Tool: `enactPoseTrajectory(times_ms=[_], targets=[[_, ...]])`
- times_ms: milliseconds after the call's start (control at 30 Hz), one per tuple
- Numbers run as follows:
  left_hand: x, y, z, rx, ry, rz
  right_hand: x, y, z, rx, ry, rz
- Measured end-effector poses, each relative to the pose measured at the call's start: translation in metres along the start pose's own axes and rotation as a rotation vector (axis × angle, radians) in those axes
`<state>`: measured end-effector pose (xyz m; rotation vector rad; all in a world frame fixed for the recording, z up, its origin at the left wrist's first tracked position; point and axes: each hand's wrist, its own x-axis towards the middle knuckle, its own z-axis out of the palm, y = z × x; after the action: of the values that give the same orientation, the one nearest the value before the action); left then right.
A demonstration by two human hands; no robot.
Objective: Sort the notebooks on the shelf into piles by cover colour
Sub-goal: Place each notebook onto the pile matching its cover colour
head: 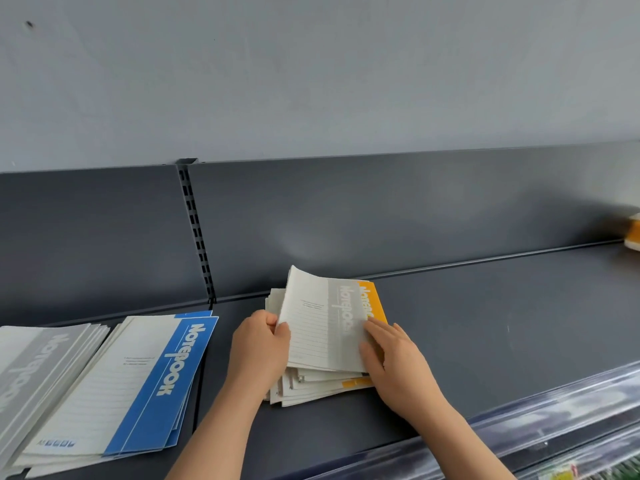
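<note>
An unsorted stack of notebooks [311, 389] lies in the middle of the dark shelf [485, 323]. Its top book, a grey-spined notebook [322, 327], is tilted up on its left side. My left hand [261, 348] pinches that notebook's left edge. My right hand [391, 362] rests flat on its right side, fingers over the spine. Under it an orange-spined notebook [375, 301] shows at the right. To the left lies a pile of blue-spined notebooks [145, 386], and at the far left a pile of grey-spined notebooks [38, 368].
The shelf's back panel [381, 216] rises behind the piles, with a slotted upright [197, 237] left of centre. A clear price rail [554, 420] runs along the front edge. Something orange and white [633, 233] sits at the far right edge.
</note>
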<state>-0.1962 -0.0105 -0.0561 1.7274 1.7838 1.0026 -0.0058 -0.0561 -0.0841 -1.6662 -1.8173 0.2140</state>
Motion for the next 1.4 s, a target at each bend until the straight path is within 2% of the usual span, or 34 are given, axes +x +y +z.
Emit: enactPoseTrajectory(times_ms=[167, 367, 600, 800, 1067, 1400], targets=[[-0.001, -0.004, -0.003, -0.023, 0.072, -0.009, 0.003, 0.005, 0.005, -0.072, -0.01, 0.054], [-0.002, -0.002, -0.001, -0.032, -0.005, -0.008, 0.003, -0.003, 0.005, -0.013, -0.024, -0.028], [-0.016, -0.009, -0.021, -0.289, 0.045, -0.067, 0.011, -0.016, 0.003, 0.076, -0.003, 0.073], [-0.029, -0.031, -0.064, -0.401, 0.203, -0.096, 0.023, -0.073, 0.021, 0.311, -0.009, 0.07], [-0.046, -0.086, -0.142, -0.158, 0.385, -0.097, 0.024, -0.159, 0.068, 0.44, -0.094, -0.062], [-0.069, -0.188, -0.284, -0.049, 0.43, -0.124, 0.011, -0.308, 0.152, 0.465, -0.229, -0.149]])
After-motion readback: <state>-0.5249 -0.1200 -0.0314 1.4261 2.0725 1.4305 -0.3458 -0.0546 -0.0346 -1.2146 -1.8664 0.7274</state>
